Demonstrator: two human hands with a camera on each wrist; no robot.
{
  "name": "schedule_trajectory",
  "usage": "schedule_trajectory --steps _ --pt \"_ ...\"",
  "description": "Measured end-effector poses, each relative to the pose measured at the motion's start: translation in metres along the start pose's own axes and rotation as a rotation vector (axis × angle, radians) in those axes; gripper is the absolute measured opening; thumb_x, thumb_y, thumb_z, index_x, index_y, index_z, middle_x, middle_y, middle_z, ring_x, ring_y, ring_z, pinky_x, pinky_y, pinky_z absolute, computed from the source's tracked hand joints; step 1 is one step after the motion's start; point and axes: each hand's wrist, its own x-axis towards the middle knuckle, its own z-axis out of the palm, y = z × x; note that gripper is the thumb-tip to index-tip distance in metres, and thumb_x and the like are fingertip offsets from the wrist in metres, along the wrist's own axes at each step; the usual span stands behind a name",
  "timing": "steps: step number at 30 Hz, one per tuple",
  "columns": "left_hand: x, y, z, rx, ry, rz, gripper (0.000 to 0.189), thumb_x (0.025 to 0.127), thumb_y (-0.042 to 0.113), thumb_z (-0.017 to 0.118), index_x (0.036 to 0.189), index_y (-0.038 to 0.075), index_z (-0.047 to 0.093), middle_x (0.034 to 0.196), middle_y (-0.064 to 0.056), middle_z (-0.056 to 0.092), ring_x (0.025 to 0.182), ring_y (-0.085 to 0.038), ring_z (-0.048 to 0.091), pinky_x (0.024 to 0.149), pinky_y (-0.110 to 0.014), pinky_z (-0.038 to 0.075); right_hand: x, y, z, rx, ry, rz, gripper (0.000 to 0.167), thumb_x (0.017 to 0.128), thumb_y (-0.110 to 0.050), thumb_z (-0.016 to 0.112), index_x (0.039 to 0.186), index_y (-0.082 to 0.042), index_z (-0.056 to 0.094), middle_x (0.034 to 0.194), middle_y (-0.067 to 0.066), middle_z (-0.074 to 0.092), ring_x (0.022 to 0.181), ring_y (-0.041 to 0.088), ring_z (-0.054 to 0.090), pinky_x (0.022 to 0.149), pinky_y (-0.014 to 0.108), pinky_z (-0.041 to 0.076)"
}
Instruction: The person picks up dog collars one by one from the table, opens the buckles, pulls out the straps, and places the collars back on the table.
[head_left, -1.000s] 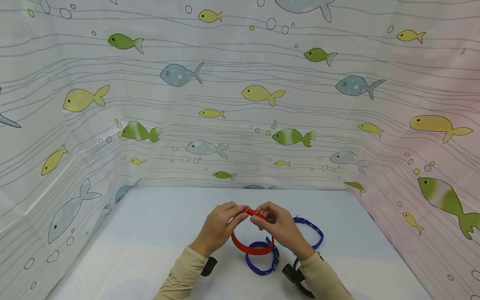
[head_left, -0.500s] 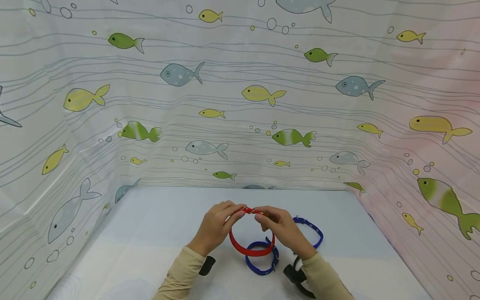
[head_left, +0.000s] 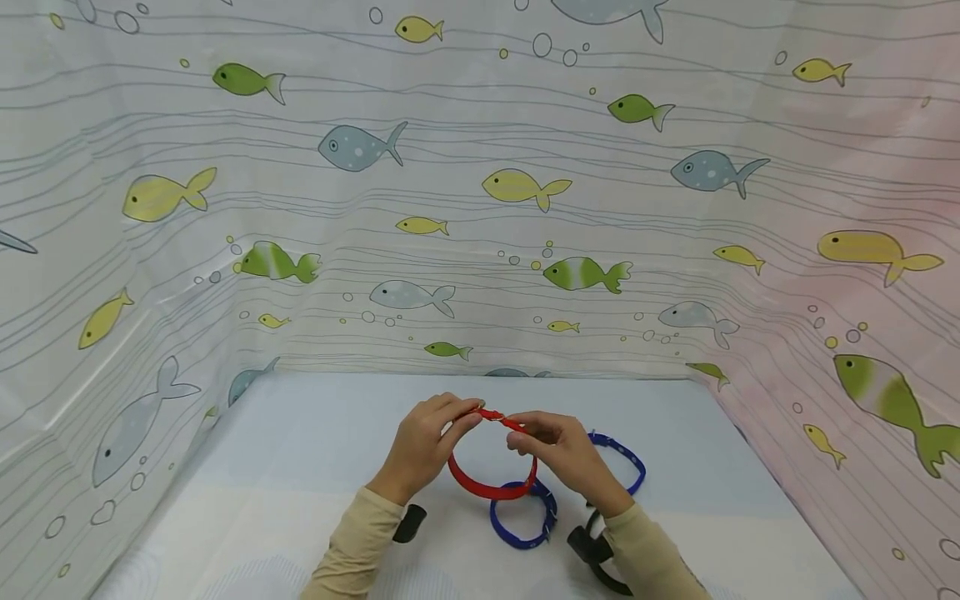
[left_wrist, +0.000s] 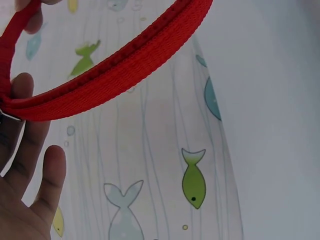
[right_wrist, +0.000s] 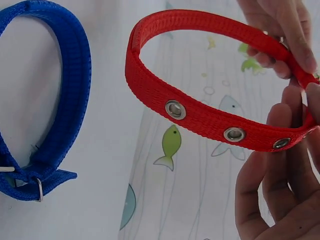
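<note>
A red pet collar (head_left: 491, 490), closed into a loop, hangs above the table between both hands. In the head view my left hand (head_left: 422, 442) pinches its top left part near the metal hardware. My right hand (head_left: 561, 450) pinches the strap just right of there. Metal eyelets line the red collar (right_wrist: 205, 117) in the right wrist view, where my right hand (right_wrist: 285, 190) grips it from below. The left wrist view has the red collar (left_wrist: 115, 85) crossing above my left hand (left_wrist: 27, 175). Fingers hide part of the buckle area.
One blue collar (head_left: 525, 543) lies looped on the white table (head_left: 300, 467) below the red one. Another blue collar (head_left: 637, 467) lies behind my right hand. Black wrist camera gear (head_left: 588, 546) sits at the right wrist. A fish-print curtain (head_left: 480, 250) surrounds the table.
The red collar has shifted left and slightly up, with my left hand. My two hands have drawn a little apart, showing more strap between the fingers. The blue collars stay put.
</note>
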Motion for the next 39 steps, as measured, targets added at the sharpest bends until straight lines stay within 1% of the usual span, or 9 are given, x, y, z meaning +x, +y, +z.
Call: schedule_trajectory --steps 3,7,12,17,21,25,30,34,39 --pt "0.000 -0.003 0.000 0.008 -0.002 -0.005 0.028 0.098 0.029 0.069 0.120 0.014 0.074 0.095 0.009 0.070 0.087 -0.009 0.063 0.075 -0.030 0.054 0.001 0.000 0.000 -0.007 0.006 0.009 0.031 0.094 -0.030 0.074 0.123 -0.017 0.073 0.100 0.000 0.075 0.089 0.020 0.071 0.080 0.036 0.058" --pt "-0.001 -0.007 -0.002 0.011 0.015 -0.060 0.028 0.099 0.029 0.067 0.121 0.014 0.074 0.096 0.008 0.070 0.088 -0.010 0.064 0.074 -0.028 0.055 0.001 0.002 0.000 -0.015 0.020 0.023 0.033 0.095 -0.034 0.073 0.123 -0.018 0.073 0.099 -0.002 0.075 0.088 0.021 0.071 0.082 0.041 0.057" --pt "-0.001 -0.018 -0.012 -0.024 0.083 -0.129 0.027 0.095 0.020 0.072 0.121 0.012 0.074 0.094 0.008 0.070 0.085 -0.010 0.062 0.070 -0.033 0.056 0.001 0.007 -0.005 -0.043 0.064 0.028 0.031 0.095 -0.037 0.073 0.123 -0.023 0.072 0.101 -0.006 0.076 0.091 0.015 0.071 0.086 0.035 0.056" --pt "0.002 -0.031 -0.025 -0.079 0.092 -0.178 0.028 0.095 0.019 0.073 0.122 0.013 0.074 0.099 0.008 0.070 0.088 -0.009 0.059 0.072 -0.036 0.055 0.004 0.012 -0.013 0.016 0.102 -0.033 0.029 0.095 -0.030 0.073 0.122 -0.018 0.072 0.113 0.001 0.074 0.103 0.017 0.069 0.087 0.030 0.056" --pt "0.003 -0.042 -0.035 -0.112 0.096 -0.226 0.030 0.092 0.018 0.076 0.121 0.014 0.074 0.102 0.007 0.071 0.091 -0.010 0.061 0.076 -0.034 0.054 0.007 0.020 -0.024 0.004 0.204 -0.049 0.028 0.094 -0.030 0.075 0.119 -0.018 0.074 0.115 0.002 0.069 0.107 0.018 0.065 0.086 0.030 0.055" --pt "0.004 -0.055 -0.048 -0.103 0.072 -0.258 0.033 0.089 0.017 0.080 0.121 0.013 0.074 0.100 0.006 0.073 0.094 -0.012 0.064 0.078 -0.037 0.054 0.009 0.031 -0.042 0.001 0.299 0.010 0.029 0.093 -0.036 0.075 0.117 -0.020 0.074 0.108 0.002 0.068 0.099 0.022 0.065 0.083 0.033 0.055" --pt "0.003 -0.075 -0.058 -0.059 0.006 -0.260 0.039 0.088 0.017 0.081 0.126 0.013 0.071 0.101 0.005 0.074 0.093 -0.013 0.067 0.076 -0.040 0.055 0.018 0.051 -0.067 -0.023 0.318 0.062 0.037 0.096 -0.043 0.069 0.120 -0.015 0.070 0.100 0.012 0.072 0.090 0.026 0.067 0.078 0.033 0.056" --pt "0.003 -0.090 -0.056 -0.029 -0.062 -0.270 0.044 0.088 0.014 0.080 0.130 0.014 0.068 0.099 0.003 0.073 0.086 -0.014 0.065 0.074 -0.040 0.056 0.028 0.062 -0.086 -0.088 0.305 0.072 0.037 0.100 -0.042 0.065 0.122 -0.012 0.069 0.101 0.010 0.071 0.090 0.026 0.067 0.075 0.032 0.057" --pt "0.002 -0.110 -0.048 0.039 -0.145 -0.305 0.045 0.089 0.014 0.080 0.132 0.019 0.067 0.097 0.002 0.072 0.082 -0.015 0.065 0.071 -0.035 0.055 0.041 0.072 -0.099 -0.189 0.289 0.098 0.035 0.100 -0.038 0.066 0.120 -0.010 0.067 0.098 0.007 0.073 0.088 0.027 0.070 0.074 0.034 0.053"
